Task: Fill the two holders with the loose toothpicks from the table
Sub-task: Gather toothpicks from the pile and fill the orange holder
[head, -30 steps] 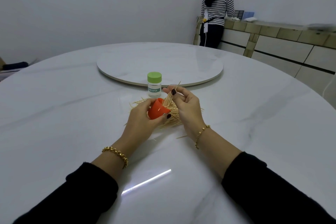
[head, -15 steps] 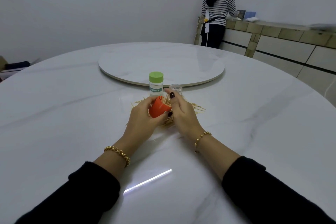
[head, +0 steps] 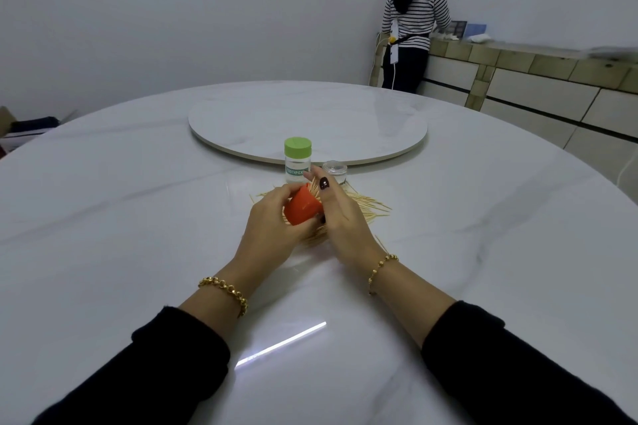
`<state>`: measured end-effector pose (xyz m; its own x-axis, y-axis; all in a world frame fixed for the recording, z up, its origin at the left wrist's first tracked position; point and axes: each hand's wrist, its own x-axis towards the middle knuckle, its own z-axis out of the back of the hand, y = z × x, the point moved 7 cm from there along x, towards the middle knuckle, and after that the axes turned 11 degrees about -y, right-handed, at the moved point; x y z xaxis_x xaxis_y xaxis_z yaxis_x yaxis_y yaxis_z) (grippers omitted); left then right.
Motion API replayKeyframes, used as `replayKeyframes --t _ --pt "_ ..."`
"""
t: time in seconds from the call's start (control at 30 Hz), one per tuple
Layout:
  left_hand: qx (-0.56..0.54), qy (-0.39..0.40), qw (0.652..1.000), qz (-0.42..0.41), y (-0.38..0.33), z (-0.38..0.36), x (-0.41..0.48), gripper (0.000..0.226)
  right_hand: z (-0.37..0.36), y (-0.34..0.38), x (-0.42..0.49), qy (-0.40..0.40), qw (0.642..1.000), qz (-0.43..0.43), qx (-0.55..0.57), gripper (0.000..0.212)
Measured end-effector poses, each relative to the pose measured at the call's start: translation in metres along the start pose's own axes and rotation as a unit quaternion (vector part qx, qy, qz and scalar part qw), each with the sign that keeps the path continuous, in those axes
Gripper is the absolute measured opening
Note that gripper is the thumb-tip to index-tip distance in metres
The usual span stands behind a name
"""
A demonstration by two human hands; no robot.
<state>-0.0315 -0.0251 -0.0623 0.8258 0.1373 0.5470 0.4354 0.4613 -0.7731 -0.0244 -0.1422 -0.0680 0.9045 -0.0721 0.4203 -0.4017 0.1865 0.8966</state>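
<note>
My left hand grips an orange toothpick holder, tilted with its mouth toward the upper right. My right hand pinches a small bunch of toothpicks at the holder's mouth. Loose toothpicks lie in a scattered pile on the white table under and to the right of both hands. A clear holder with a green lid stands upright just behind the hands. A small clear lid or cup sits to its right.
A large round turntable lies in the middle of the marble table, behind the holders. A person in a striped top stands at a counter at the back right, facing away.
My right hand has come down from a raised position with toothpicks and now sits against the orange holder's mouth. The small clear cup behind it has come into sight.
</note>
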Motion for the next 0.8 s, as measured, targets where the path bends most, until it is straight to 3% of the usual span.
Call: replayKeyframes --t 0.17,0.33,0.4,0.63,0.8 --pt "0.010 0.005 1.000 0.011 0.003 0.000 0.000 0.048 0.008 0.013 0.002 -0.001 0.998 0.062 -0.010 0.050" --pt "-0.009 -0.004 1.000 0.006 -0.003 0.003 -0.001 0.039 0.006 0.007 0.006 0.036 0.978 0.112 -0.170 0.050" --pt "-0.011 -0.007 1.000 0.009 -0.003 0.004 0.000 0.039 0.008 0.001 0.008 0.040 0.970 0.109 -0.212 0.051" --pt "-0.005 -0.001 1.000 0.019 0.002 0.002 0.001 0.049 0.039 0.001 0.012 0.010 0.981 0.089 -0.172 0.041" --pt "0.002 0.014 1.000 0.020 0.000 0.000 -0.002 0.047 0.071 -0.014 0.016 0.023 0.978 0.031 -0.204 0.024"
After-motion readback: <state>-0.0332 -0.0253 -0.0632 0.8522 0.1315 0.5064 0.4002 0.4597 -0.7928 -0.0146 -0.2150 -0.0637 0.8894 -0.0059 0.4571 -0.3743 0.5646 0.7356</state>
